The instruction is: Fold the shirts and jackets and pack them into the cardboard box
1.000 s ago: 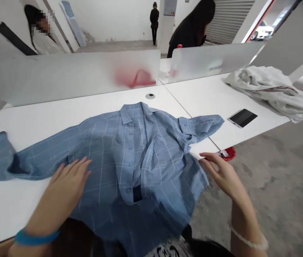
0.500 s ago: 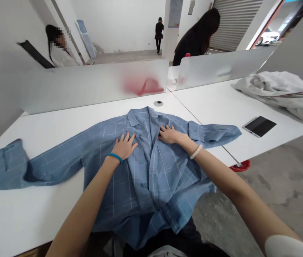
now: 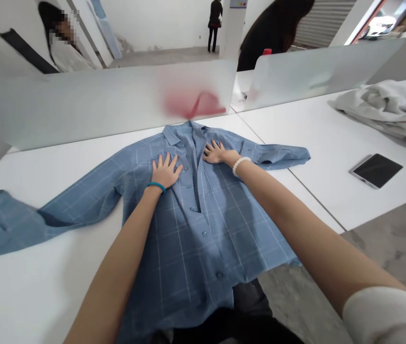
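A blue checked button-up shirt [image 3: 185, 229] lies front up on the white table, collar at the far side and hem hanging over the near edge. My left hand [image 3: 166, 171] presses flat on its left chest, fingers spread, a blue band on the wrist. On the other side of the button opening, my right hand [image 3: 215, 153] rests flat with fingers apart, below the collar; a white beaded bracelet is on that wrist. The left sleeve stretches out to the left edge of view, its end folded. The right sleeve reaches out to the right.
A frosted divider [image 3: 117, 100] runs along the back of the white table [image 3: 282, 119]. To the right lie a tablet-like device [image 3: 377, 170] and a bunched white cloth [image 3: 389, 102]. Beyond the divider are a seated person [image 3: 70, 52], a person in black [image 3: 274, 33] and a distant standing person [image 3: 215, 24].
Both hands and the shirt have shifted toward the divider. The shirt's front has become flatter and its lower opening narrower, with the hem spread out. The view has also shifted.
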{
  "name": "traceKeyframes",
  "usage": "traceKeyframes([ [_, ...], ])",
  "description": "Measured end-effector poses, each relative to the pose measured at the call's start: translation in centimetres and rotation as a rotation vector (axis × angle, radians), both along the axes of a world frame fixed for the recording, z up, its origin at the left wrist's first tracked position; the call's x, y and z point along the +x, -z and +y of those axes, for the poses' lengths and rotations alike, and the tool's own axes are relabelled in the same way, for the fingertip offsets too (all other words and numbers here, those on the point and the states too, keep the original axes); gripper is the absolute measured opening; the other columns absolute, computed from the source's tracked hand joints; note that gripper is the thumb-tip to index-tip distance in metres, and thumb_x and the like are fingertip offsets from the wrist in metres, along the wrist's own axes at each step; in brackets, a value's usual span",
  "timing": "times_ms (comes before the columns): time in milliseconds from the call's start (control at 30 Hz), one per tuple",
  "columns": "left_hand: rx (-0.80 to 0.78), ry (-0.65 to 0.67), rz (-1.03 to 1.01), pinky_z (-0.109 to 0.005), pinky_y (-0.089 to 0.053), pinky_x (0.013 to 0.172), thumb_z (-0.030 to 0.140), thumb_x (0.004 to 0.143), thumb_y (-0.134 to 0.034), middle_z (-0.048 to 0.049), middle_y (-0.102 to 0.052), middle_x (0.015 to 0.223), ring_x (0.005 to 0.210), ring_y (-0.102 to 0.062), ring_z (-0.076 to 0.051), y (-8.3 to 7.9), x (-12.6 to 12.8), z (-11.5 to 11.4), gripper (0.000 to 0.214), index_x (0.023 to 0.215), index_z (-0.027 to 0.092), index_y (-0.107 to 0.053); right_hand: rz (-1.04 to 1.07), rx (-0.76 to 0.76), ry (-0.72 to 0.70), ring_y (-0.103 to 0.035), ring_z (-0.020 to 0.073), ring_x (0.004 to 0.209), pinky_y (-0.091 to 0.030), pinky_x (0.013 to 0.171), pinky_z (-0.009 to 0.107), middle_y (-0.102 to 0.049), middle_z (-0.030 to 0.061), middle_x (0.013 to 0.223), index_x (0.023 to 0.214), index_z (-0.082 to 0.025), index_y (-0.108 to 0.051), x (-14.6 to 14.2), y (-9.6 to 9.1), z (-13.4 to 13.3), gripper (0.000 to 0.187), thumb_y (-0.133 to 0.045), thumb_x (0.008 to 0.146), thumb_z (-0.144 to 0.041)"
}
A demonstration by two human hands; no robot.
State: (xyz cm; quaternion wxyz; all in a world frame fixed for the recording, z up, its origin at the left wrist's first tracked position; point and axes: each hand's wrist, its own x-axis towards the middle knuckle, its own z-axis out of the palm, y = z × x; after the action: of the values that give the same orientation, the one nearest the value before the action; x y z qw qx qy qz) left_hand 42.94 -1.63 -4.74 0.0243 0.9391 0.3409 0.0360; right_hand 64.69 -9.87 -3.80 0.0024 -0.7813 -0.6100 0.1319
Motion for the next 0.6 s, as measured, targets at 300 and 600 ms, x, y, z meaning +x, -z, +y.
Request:
traceKeyframes([
  [300, -0.055, 0.001, -0.139, -0.055, -0.019, 0.111, 0.047, 0.091, -0.035, -0.0077, -0.036, 0.149, 0.139, -0.024, -0.034, -0.1, 0.8, 2.3, 0.053, 0.138, 0.022, -0.045, -0.117, 0.202, 0.028, -0.014, 0.0382, 0.14, -0.011, 0.11, 0.059, -0.027, 0.012, 0.152, 0.142, -0.014, -0.038, 0.7, 1.4, 0.5, 0.055, -0.026, 0.096, -0.043],
  [600, -0.034, 0.187, -0.385, -0.04, -0.041, 0.099, 0.027, 0.09, -0.032, -0.0105, -0.064, 0.117, 0.11, -0.055, -0.024, 0.5, 0.5, 3.3, 0.041, 0.114, 0.016, -0.063, -0.146, 0.441, 0.066, -0.039, 0.03, 0.127, -0.025, 0.106, 0.049, -0.055, 0.0129, 0.129, 0.117, -0.012, -0.059, 0.1, 1.3, -0.1, 0.037, -0.033, 0.095, -0.026],
])
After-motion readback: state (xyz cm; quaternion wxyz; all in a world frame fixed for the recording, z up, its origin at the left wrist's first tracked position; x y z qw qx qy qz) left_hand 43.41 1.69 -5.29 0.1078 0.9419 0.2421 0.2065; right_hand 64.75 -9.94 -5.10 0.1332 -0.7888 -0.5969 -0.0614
